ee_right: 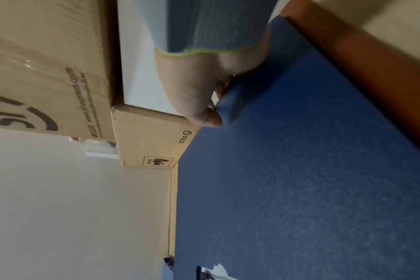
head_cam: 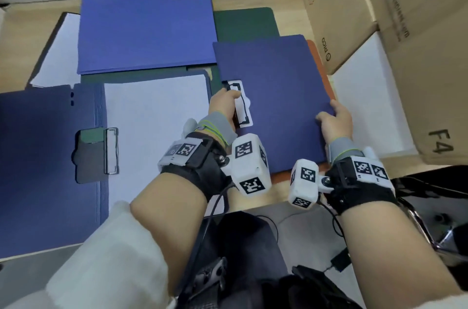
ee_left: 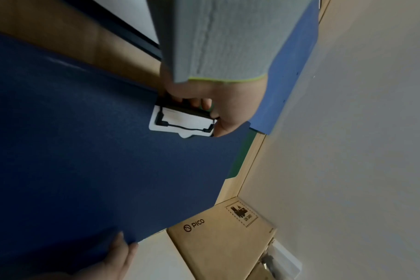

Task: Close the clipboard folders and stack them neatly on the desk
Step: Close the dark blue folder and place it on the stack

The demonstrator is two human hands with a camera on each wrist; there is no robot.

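A closed dark blue clipboard folder (head_cam: 276,103) lies at the desk's right, on top of an orange folder (head_cam: 315,55). My left hand (head_cam: 224,103) grips its left edge at the black wire clip (head_cam: 239,103), seen also as the clip (ee_left: 183,121) under my left hand (ee_left: 218,106). My right hand (head_cam: 334,119) pinches the folder's right edge, thumb on the cover; the right wrist view shows that hand (ee_right: 201,91) on the blue cover (ee_right: 300,170). An open blue folder (head_cam: 48,157) with white paper (head_cam: 154,131) and a metal clip (head_cam: 111,150) lies at the left.
A lighter blue closed folder (head_cam: 147,30) and a dark green one (head_cam: 245,22) lie at the back. Cardboard boxes (head_cam: 415,30) stand close on the right, with a white sheet (head_cam: 367,106) beneath them. A wall (ee_left: 348,151) runs behind the desk.
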